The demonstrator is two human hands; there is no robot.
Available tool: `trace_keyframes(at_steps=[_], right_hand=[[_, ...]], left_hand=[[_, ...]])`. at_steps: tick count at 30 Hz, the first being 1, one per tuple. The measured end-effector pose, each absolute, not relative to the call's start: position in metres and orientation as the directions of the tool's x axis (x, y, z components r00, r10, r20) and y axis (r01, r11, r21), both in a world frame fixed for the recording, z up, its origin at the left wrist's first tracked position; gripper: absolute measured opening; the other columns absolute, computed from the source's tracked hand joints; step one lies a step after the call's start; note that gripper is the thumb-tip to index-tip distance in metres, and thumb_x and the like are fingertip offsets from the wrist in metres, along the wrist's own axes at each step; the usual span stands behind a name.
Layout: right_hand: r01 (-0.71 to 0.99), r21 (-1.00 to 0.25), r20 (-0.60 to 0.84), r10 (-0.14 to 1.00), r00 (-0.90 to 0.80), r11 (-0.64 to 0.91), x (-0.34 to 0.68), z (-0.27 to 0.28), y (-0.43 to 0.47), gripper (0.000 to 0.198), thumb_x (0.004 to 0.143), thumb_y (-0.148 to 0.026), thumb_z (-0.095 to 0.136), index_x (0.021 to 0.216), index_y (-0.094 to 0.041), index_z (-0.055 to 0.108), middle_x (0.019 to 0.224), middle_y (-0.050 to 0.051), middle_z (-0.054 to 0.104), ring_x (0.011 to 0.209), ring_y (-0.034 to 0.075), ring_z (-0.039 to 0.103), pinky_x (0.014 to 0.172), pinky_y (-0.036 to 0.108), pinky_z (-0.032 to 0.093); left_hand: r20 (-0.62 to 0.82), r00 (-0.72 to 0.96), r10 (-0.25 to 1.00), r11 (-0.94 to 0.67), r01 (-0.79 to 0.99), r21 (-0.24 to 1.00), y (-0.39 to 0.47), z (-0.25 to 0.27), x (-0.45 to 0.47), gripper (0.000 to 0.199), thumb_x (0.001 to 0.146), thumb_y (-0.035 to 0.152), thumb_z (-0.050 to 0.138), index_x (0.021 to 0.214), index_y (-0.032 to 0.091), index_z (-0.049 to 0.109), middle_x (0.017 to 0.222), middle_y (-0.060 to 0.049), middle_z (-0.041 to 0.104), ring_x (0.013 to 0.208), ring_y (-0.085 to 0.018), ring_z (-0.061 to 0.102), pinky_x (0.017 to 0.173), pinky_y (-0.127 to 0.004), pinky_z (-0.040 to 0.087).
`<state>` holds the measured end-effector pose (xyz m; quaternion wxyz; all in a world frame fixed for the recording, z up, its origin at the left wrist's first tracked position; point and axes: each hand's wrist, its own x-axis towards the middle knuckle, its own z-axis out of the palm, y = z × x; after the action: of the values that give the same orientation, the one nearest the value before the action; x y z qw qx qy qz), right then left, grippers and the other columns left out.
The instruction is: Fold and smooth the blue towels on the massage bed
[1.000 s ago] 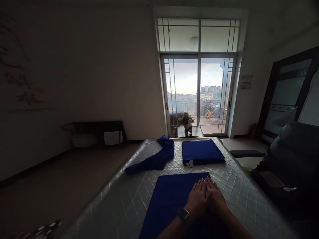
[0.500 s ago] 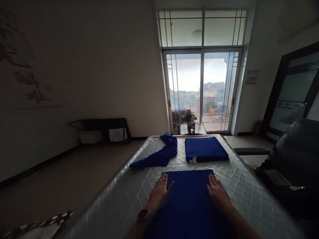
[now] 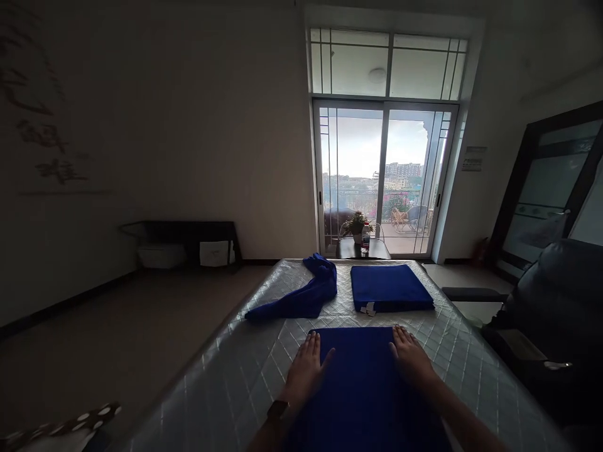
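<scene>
A folded dark blue cloth [image 3: 358, 383] lies flat on the silvery quilted table cover [image 3: 235, 364], its near end cut off by the bottom of the view. My left hand [image 3: 305, 365] rests flat on its left edge, fingers stretched forward, thumb apart. Along the right edge lies my right hand [image 3: 412, 355], also flat with fingers outstretched. Beyond the hands, a second blue cloth folded into a thick square [image 3: 391, 287] shows white tags at its front. To its left, a loose crumpled piece of blue cloth [image 3: 301, 297] trails toward the left edge.
A small dark table [image 3: 362, 248] with a potted plant [image 3: 357, 225] and a bottle [image 3: 365, 237] stands behind, before glass sliding doors [image 3: 384, 182]. A dark armchair [image 3: 560, 301] is at the right. Polka-dot fabric [image 3: 61, 422] shows at lower left.
The view has shifted slightly. My right hand and the right edge of the cloth under it have come a little inward; my left hand stays on the left edge.
</scene>
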<state>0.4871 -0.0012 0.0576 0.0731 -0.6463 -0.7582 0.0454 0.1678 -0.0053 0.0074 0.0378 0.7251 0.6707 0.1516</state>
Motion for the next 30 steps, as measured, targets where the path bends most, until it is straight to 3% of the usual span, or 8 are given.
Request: trace_keyframes(at_steps=[16, 22, 25, 30], right_hand=[[0.962, -0.226, 0.106, 0.986, -0.131, 0.153, 0.495, 0.028, 0.02, 0.069, 0.105, -0.039, 0.019, 0.162, -0.001, 0.027, 0.172, 0.015, 0.023, 0.161, 0.023, 0.016, 0.131, 0.042, 0.015], [0.955, -0.258, 0.122, 0.986, -0.118, 0.146, 0.495, 0.029, 0.018, 0.068, 0.105, -0.038, 0.019, 0.162, -0.002, 0.028, 0.171, 0.015, 0.025, 0.16, 0.023, 0.018, 0.131, 0.04, 0.016], [0.953, -0.27, 0.116, 0.987, -0.111, 0.139, 0.495, 0.032, 0.017, 0.067, 0.105, -0.036, 0.021, 0.162, -0.002, 0.028, 0.171, 0.015, 0.026, 0.16, 0.023, 0.017, 0.131, 0.041, 0.015], [0.962, -0.21, 0.096, 0.983, -0.158, 0.175, 0.497, 0.03, 0.02, 0.065, 0.103, -0.03, 0.025, 0.161, -0.003, 0.032, 0.171, 0.015, 0.025, 0.161, 0.025, 0.017, 0.13, 0.042, 0.017]], left_hand=[[0.112, 0.055, 0.992, -0.08, 0.968, 0.239, -0.012, 0.02, 0.171, 0.09, 0.104, 0.069, 0.013, 0.163, 0.003, 0.028, 0.172, -0.018, 0.022, 0.16, -0.03, 0.02, 0.13, -0.049, 0.022], [-0.01, 0.009, 1.0, -0.008, 0.995, 0.099, 0.004, 0.051, 0.192, 0.095, 0.102, 0.069, 0.011, 0.158, -0.003, 0.038, 0.167, -0.024, 0.031, 0.158, -0.035, 0.027, 0.129, -0.051, 0.023], [0.032, 0.129, 0.991, -0.132, 0.984, 0.123, 0.012, 0.065, 0.24, 0.089, 0.104, 0.065, 0.014, 0.157, -0.001, 0.04, 0.166, -0.023, 0.035, 0.158, -0.034, 0.028, 0.129, -0.051, 0.024], [0.08, 0.48, 0.874, -0.476, 0.809, 0.345, 0.01, 0.055, 0.339, 0.078, 0.108, 0.059, 0.011, 0.162, 0.008, 0.034, 0.17, -0.014, 0.032, 0.159, -0.025, 0.026, 0.13, -0.043, 0.024]])
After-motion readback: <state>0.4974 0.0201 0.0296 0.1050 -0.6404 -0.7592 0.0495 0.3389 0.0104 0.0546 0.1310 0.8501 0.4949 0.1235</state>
